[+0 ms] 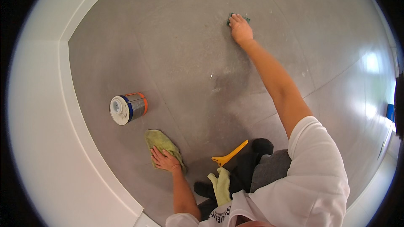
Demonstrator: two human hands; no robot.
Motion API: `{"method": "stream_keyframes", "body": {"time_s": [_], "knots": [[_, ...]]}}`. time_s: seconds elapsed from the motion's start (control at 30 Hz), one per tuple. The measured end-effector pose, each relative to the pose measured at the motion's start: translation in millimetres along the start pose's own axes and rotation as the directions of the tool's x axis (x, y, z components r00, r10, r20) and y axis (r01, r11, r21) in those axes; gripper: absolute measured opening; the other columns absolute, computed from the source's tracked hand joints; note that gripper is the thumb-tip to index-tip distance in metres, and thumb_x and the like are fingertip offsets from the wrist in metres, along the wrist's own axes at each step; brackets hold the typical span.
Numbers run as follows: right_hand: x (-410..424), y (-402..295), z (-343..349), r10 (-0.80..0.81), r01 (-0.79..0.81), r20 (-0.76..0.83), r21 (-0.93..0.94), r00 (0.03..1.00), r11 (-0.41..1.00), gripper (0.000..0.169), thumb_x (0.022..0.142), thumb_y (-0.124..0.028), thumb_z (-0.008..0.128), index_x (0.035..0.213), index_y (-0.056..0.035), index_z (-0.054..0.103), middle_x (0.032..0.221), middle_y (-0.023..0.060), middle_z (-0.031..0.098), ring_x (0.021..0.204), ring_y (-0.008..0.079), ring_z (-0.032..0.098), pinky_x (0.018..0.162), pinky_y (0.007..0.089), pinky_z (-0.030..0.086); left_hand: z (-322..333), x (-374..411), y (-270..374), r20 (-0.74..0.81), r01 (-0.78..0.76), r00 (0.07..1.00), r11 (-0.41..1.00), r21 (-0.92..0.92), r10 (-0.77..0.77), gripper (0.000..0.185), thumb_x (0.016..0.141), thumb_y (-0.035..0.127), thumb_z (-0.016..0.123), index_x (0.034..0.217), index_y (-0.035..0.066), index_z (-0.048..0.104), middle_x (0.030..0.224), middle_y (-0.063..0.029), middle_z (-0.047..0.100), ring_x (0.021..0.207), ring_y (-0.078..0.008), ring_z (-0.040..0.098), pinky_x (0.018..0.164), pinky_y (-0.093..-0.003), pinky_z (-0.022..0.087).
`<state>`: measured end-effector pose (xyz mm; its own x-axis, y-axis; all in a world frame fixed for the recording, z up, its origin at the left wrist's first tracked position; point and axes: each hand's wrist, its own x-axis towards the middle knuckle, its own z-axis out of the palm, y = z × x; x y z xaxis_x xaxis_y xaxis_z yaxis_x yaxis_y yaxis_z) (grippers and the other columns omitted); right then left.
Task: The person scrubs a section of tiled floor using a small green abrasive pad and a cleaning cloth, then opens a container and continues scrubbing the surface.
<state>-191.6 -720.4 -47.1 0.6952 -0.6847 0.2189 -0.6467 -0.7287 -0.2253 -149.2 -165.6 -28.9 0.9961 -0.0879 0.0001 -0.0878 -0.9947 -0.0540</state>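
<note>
My right hand (241,29) reaches far out and presses a dark green scouring pad (246,19) against the grey tiled floor (189,56). Nearer to me on the left, my left hand (165,160) lies flat, fingers spread, on a yellow-green cloth (157,139) that rests on the floor. A yellow plastic scraper (232,155) lies on the floor before my knees, between the cloth and my legs. A second light green cloth (222,184) hangs at my lap. White specks and a damp-looking patch show on the tiles between my hands.
A metal can (136,106) with a white top and orange and blue bands is on the floor at left, beyond the left-hand cloth. A white wall with a skirting board (68,85) curves along the left. A blue object (390,112) is at the far right edge.
</note>
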Motion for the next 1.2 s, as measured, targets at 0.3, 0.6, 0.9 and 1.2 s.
{"method": "stream_keyframes", "body": {"time_s": [0.3, 0.6, 0.9, 1.2], "knots": [[-22.2, 16.8, -7.0, -0.145, 0.143, 0.042, 0.046, 0.989, 0.989, 0.033, 0.085, -0.014, 0.047, 0.116, -0.0058, 0.050, 0.130, 0.0098, 0.042, 0.122, 0.0232, 0.037, 0.099, 0.0335, 0.033, 4.6, -3.0, -9.2, -0.027, -0.121, 0.992, 0.992, -0.045, 0.120, 0.058, 0.085, 0.051, 0.033, 0.134, 0.020, 0.033, 0.140, -0.0006, 0.029, 0.128, -0.0285, 0.024, 0.098, -0.0538, 0.018], [-95.7, 31.5, -41.7, -0.157, 0.159, 0.121, -0.014, 0.980, 0.987, 0.026, 0.083, -0.016, 0.050, 0.105, -0.0036, 0.054, 0.120, 0.0111, 0.050, 0.110, 0.0267, 0.045, 0.092, 0.0360, 0.038, -20.6, 0.2, 68.6, -0.159, -0.465, 0.886, 0.838, -0.286, 0.437, 0.044, 0.078, 0.025, 0.059, 0.118, 0.006, 0.050, 0.112, -0.0176, 0.049, 0.097, -0.0336, 0.046, 0.080, -0.0415, 0.037], [-255.5, 51.1, -159.0, 0.331, -0.335, 0.065, 0.300, 0.941, 0.893, 0.021, 0.081, -0.004, 0.053, 0.101, 0.0013, 0.058, 0.100, 0.0161, 0.060, 0.093, 0.0309, 0.056, 0.081, 0.0359, 0.045, -15.4, 194.1, 275.3, -0.225, -0.296, 0.945, 0.916, -0.271, 0.238, 0.050, 0.086, 0.036, 0.047, 0.129, 0.012, 0.038, 0.122, -0.0146, 0.046, 0.110, -0.0331, 0.042, 0.092, -0.0467, 0.031], [-380.1, 66.6, -302.2, 0.909, -0.731, -0.046, 0.579, 0.414, 0.362, 0.028, 0.092, -0.018, 0.046, 0.105, 0.0051, 0.056, 0.087, 0.0032, 0.057, 0.082, 0.0091, 0.050, 0.075, 0.0245, 0.043, -9.5, 246.1, 433.5, -0.152, -0.631, 0.775, 0.741, -0.228, 0.613, 0.049, 0.085, 0.042, 0.043, 0.129, 0.020, 0.040, 0.134, -0.0007, 0.039, 0.118, -0.0292, 0.037, 0.096, -0.0485, 0.027]]}}
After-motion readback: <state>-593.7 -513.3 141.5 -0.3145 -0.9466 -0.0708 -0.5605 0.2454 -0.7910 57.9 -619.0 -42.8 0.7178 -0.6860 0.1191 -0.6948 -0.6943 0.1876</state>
